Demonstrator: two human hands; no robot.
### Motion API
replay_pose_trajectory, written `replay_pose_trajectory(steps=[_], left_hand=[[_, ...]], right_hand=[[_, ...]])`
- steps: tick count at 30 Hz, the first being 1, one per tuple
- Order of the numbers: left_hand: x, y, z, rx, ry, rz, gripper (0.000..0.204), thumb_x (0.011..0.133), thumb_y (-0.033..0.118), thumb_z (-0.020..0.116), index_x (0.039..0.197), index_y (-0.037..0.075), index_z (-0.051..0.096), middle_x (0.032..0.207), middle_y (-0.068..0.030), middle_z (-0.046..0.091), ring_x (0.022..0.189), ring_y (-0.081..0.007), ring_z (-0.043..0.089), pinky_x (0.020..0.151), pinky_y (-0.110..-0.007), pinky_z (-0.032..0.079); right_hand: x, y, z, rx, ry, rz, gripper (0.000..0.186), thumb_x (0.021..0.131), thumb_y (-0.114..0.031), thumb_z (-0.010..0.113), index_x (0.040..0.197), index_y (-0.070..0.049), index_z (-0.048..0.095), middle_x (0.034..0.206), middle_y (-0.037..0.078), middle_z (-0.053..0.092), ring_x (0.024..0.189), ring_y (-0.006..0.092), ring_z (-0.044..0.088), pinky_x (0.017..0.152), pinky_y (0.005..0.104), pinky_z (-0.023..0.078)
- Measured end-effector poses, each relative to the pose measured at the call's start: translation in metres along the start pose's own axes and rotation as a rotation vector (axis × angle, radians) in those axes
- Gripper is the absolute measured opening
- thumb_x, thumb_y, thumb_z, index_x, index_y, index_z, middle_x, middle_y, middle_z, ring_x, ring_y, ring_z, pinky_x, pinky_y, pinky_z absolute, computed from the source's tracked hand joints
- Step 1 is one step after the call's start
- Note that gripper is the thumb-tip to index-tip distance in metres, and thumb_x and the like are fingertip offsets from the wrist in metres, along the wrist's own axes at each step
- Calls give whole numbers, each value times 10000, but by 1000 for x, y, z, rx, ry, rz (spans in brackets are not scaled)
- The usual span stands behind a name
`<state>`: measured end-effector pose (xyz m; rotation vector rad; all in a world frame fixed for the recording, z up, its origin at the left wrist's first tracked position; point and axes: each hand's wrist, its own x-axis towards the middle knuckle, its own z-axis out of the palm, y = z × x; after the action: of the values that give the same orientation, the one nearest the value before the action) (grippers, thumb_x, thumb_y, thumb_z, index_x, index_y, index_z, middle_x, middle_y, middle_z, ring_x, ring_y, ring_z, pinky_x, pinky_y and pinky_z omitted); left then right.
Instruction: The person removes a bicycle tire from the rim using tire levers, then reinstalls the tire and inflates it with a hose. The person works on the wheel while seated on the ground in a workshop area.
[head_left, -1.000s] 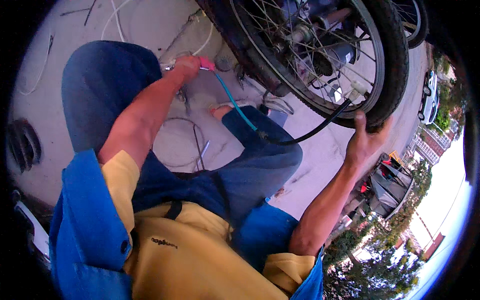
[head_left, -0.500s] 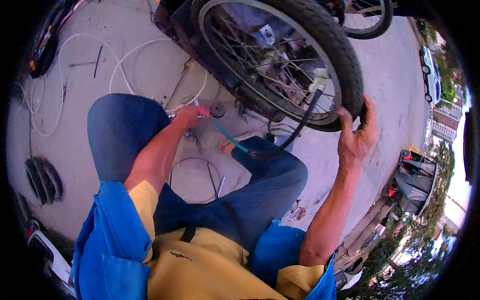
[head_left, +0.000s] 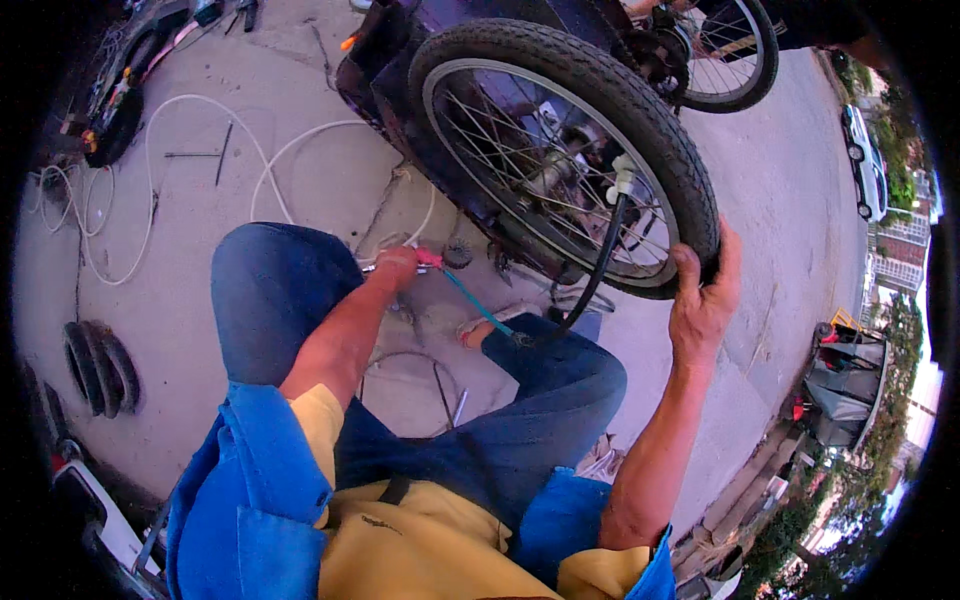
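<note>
A spoked wheel with a black tyre (head_left: 697,165) is raised in front of me, on a dark vehicle body. My right hand (head_left: 703,305) grips the tyre's near right edge, thumb on the sidewall and fingers round the tread. My left hand (head_left: 393,270) is closed round an air gun (head_left: 428,259) with a red-pink part, beside my left knee; its handle is mostly hidden. From it a teal hose (head_left: 470,297) runs to my right knee. A black hose (head_left: 603,265) rises from there to a white fitting (head_left: 622,180) among the spokes, near the rim.
A pale air hose (head_left: 150,190) loops over the concrete at left, near a cross-shaped wrench (head_left: 222,153). Several black tyres (head_left: 100,370) lie farther left. A second wheel (head_left: 735,50) stands at the far right. Beyond are a white car (head_left: 862,165) and a grey-covered cart (head_left: 845,385).
My view has shifted, so most of the scene sits lower and farther right. Both hands keep their holds, on the air gun and on the tyre.
</note>
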<state>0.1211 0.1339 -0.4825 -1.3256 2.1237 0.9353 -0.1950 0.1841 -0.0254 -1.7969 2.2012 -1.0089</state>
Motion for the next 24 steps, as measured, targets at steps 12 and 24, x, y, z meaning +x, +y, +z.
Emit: replay_pose_trajectory(steps=[12, 24], left_hand=[[-9, -3, 2, 11, -104, 48, 590, 821, 369, 812, 1299, 54, 670, 1366, -187, 662, 1251, -342, 657, 1034, -492, 537], [-10, -7, 8, 38, -26, 64, 546, 843, 345, 790, 1300, 70, 676, 1358, -174, 663, 1242, -362, 660, 1030, -489, 544]], right_hand=[[-5, 2, -17, -127, -99, 0, 566, 896, -102, 779, 1411, -9, 562, 1296, 169, 640, 1210, 313, 624, 1053, 395, 459], [3, 4, -13, -199, -38, -110, 535, 861, -143, 815, 1338, -18, 606, 1128, 178, 691, 1032, 352, 673, 950, 403, 505]])
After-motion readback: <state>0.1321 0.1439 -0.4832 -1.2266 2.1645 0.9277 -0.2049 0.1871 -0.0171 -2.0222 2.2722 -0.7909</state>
